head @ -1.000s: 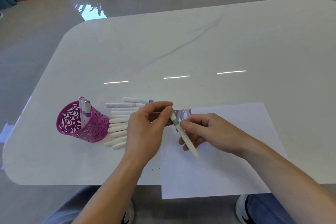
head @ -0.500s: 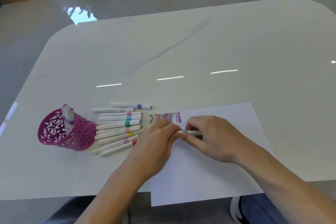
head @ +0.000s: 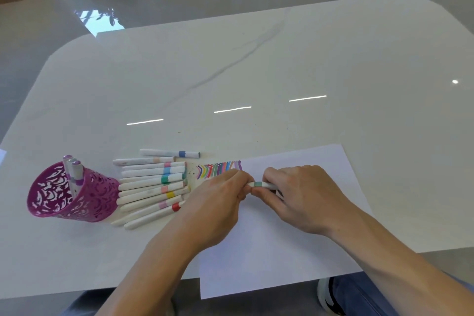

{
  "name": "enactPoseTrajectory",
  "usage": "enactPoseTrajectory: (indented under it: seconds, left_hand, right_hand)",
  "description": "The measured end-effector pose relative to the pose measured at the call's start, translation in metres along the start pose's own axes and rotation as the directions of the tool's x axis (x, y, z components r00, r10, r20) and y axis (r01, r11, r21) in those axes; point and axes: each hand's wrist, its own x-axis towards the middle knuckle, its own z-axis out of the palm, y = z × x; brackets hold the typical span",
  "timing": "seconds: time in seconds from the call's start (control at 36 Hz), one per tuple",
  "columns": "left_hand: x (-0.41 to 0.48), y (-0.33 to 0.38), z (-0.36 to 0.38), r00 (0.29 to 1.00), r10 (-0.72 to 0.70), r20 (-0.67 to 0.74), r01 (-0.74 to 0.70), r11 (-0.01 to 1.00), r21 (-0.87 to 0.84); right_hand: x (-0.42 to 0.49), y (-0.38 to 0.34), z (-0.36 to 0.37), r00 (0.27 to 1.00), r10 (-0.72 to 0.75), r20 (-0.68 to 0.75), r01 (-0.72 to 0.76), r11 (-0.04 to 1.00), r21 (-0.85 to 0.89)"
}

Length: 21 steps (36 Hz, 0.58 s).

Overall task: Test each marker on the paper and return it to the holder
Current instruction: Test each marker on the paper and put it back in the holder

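Gripping marker with right hand, fingers curled round its barrel; pinching its left end with left hand, fingertips closed on it. Held level just over paper, near the upper left corner, just below colour strokes. Left of paper, on table, row of markers; further left, touching that row, pink holder with a few markers standing inside

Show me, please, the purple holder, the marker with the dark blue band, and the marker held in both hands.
purple holder (head: 100, 196), head view, on its patterned outer wall.
marker with the dark blue band (head: 182, 153), head view, on the blue band.
held marker (head: 258, 184), head view, on its green band.
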Motion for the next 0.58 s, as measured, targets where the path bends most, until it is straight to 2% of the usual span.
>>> enactPoseTrajectory:
  seconds: [0.17,0.47,0.58]
  left_hand:
    - [0.004,0.001,0.001,0.999,0.017,-0.037,-0.018,1.000,-0.026]
    - [-0.004,-0.002,0.002,0.995,0.016,-0.103,-0.020,0.999,-0.039]
    - [-0.007,-0.014,0.001,0.981,-0.015,-0.194,0.007,0.999,-0.040]
  right_hand:
    - [-0.002,0.005,0.002,0.999,0.037,-0.022,-0.035,0.998,0.054]
    - [0.000,-0.002,0.006,0.996,0.086,0.021,-0.087,0.993,0.078]
    - [0.002,0.001,0.001,0.980,0.195,0.038,-0.198,0.977,0.080]
